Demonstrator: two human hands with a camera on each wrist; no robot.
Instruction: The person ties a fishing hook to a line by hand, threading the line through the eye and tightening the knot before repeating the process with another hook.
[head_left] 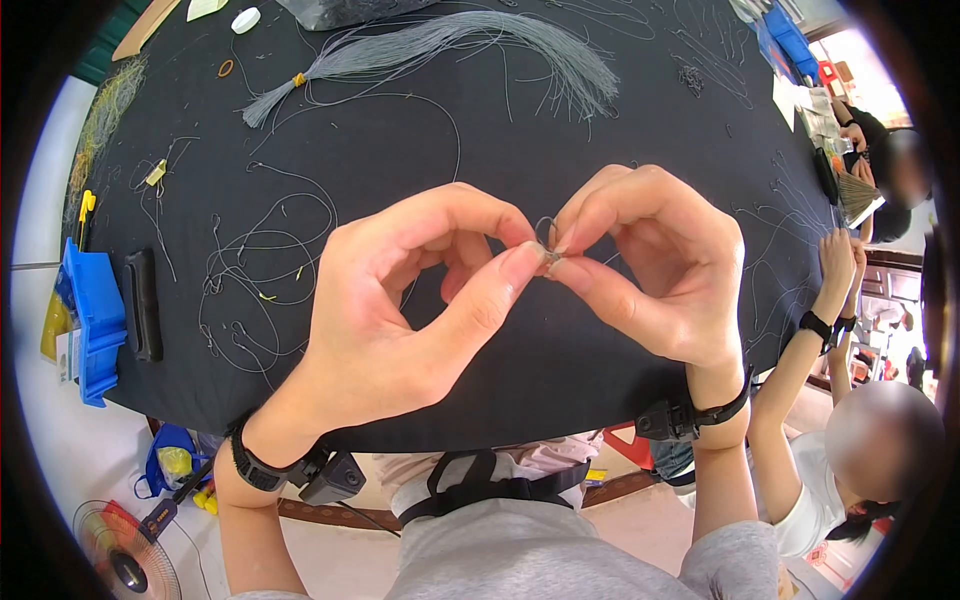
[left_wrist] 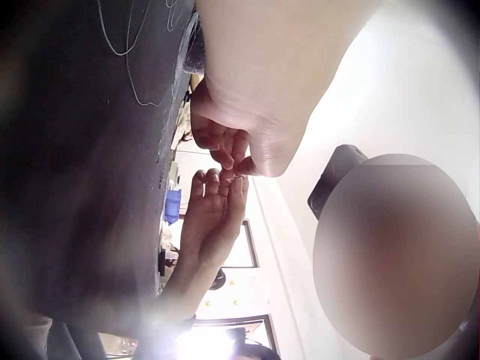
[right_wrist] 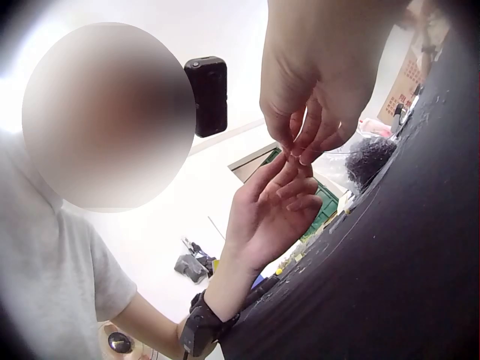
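Observation:
Both hands meet fingertip to fingertip in front of the body, raised above the black table. My left hand (head_left: 370,325) pinches a small dark loop of line (head_left: 545,226) between thumb and index finger. From the other side, my right hand (head_left: 690,265) pinches the same loop, its thumb and index tip right against the left ones. Most of the loop is hidden by the fingertips. In the right wrist view a thin strand (right_wrist: 337,152) runs out from the pinching fingers. The left wrist view shows the fingertips together, the loop too small to make out.
A bundle of grey line (head_left: 450,45), tied with a yellow band, lies at the back of the black table (head_left: 540,370). Loose coiled line with hooks (head_left: 265,245) spreads at the left, near a dark case (head_left: 143,305) and blue bin (head_left: 95,330). Another person's hands (head_left: 838,258) work at the right.

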